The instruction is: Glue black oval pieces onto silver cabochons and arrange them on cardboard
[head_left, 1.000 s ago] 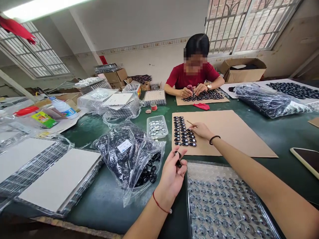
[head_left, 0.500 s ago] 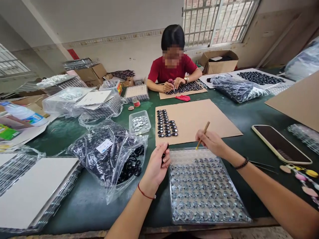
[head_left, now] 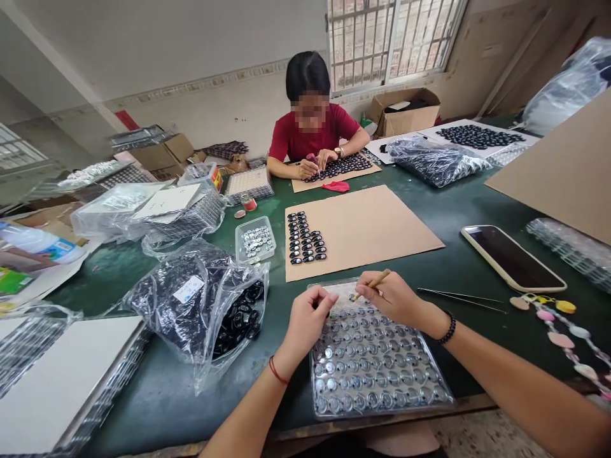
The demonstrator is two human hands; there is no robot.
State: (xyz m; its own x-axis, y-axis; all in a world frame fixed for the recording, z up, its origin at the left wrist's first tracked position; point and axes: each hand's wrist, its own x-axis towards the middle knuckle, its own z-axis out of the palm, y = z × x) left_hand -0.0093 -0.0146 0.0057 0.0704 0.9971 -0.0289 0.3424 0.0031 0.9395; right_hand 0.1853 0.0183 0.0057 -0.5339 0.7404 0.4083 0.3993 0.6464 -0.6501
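Right hand [head_left: 394,299] pinching stick [head_left: 372,284], over tray [head_left: 377,362]

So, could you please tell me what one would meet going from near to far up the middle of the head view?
Clear plastic tray → left hand and right hand holding a wooden stick → cardboard sheet with rows of black pieces → red cloth → person in a red shirt.
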